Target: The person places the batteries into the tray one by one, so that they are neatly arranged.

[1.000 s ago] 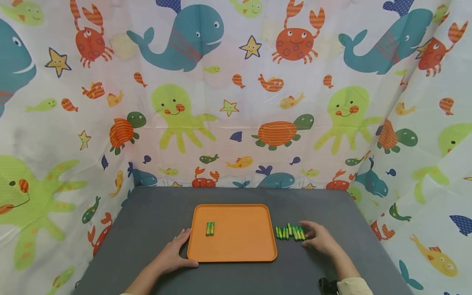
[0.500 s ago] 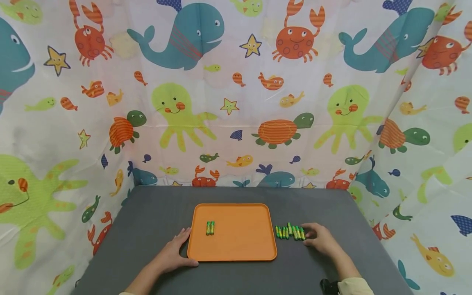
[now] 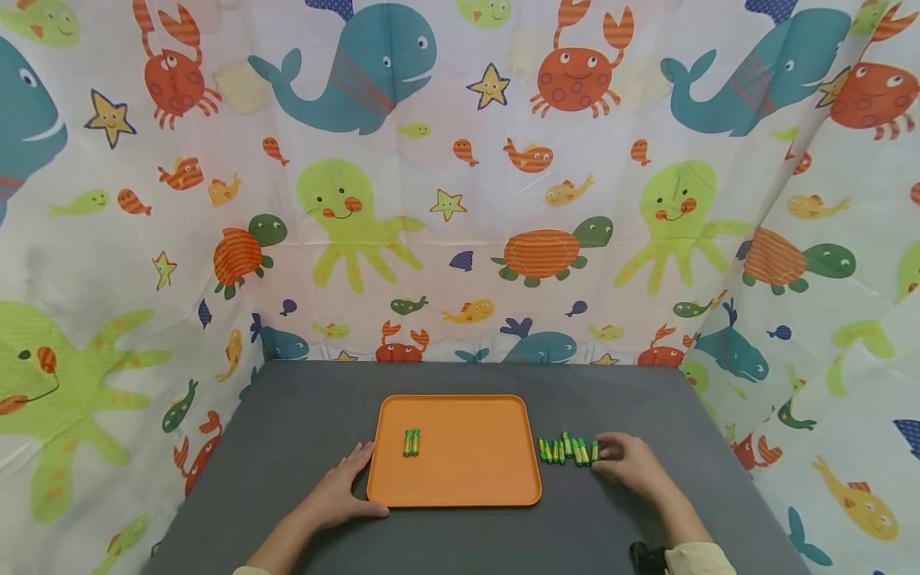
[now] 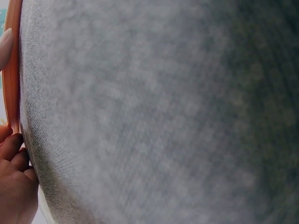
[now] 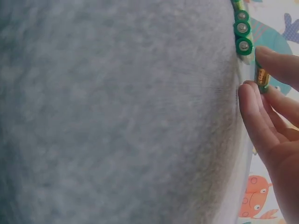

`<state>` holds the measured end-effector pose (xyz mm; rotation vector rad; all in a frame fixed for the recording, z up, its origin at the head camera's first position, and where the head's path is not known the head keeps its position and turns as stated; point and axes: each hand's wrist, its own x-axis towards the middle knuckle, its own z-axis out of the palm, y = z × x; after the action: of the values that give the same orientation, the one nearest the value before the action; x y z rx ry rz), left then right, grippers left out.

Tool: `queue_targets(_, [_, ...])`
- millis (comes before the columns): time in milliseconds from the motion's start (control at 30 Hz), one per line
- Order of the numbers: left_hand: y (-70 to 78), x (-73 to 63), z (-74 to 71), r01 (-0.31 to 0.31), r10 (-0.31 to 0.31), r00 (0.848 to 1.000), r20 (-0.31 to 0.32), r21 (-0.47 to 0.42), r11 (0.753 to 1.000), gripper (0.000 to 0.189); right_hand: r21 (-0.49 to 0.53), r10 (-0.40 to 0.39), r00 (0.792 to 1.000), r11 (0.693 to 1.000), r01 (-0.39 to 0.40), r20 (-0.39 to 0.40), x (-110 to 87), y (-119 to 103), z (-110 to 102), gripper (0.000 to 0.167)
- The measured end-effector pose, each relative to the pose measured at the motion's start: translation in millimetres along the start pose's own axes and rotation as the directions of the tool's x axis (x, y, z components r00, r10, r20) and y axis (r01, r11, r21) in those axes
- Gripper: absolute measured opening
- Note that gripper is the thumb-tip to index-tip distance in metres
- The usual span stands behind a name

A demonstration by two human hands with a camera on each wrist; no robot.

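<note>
In the head view my right hand (image 3: 632, 465) pinches a green-and-yellow battery (image 3: 595, 450) between thumb and fingers, just right of a row of several similar batteries (image 3: 560, 450). The right wrist view shows the pinched battery (image 5: 262, 77) slightly tilted and apart from the row, whose green ends (image 5: 243, 45) face the camera. My left hand (image 3: 336, 495) rests spread at the near left corner of the orange tray (image 3: 467, 471), its fingertips at the left side and the thumb at the front edge. Two batteries (image 3: 412, 442) lie side by side in the tray's left part.
A grey cloth-covered table (image 3: 460, 543) carries the tray and batteries. Behind and on both sides hangs a white curtain (image 3: 460, 263) printed with sea animals. A black strap device (image 3: 648, 557) sits at my right wrist.
My right hand has drawn the end battery slightly right, away from the row. The left hand stays at the tray's corner, and the two batteries in the tray lie as before.
</note>
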<state>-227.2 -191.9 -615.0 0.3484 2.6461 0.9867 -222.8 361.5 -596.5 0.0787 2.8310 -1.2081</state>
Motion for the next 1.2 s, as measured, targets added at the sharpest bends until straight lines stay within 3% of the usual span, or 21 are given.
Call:
queue_targets(267, [0.6,0.4,0.6,0.011,-0.011,1.0,0.008,-0.002,1.0,0.122,0.075,-0.001,1.0,0.997,0.002,-0.006,-2.1,-13,-1,0.055])
queue_targets(767, [1.6,0.0,0.7,0.016,-0.016,1.0,0.015,-0.002,1.0,0.123,0.142,-0.098,0.995,0.985,0.096,0.006,0.3,-52,2,0.054])
queue_targets(1200, [5.6,-1.8,-1.5,0.03,-0.03,0.999,0.013,-0.005,1.0,0.122,0.233,-0.161,0.985,0.962,0.142,0.064,7.3,-81,21,0.052])
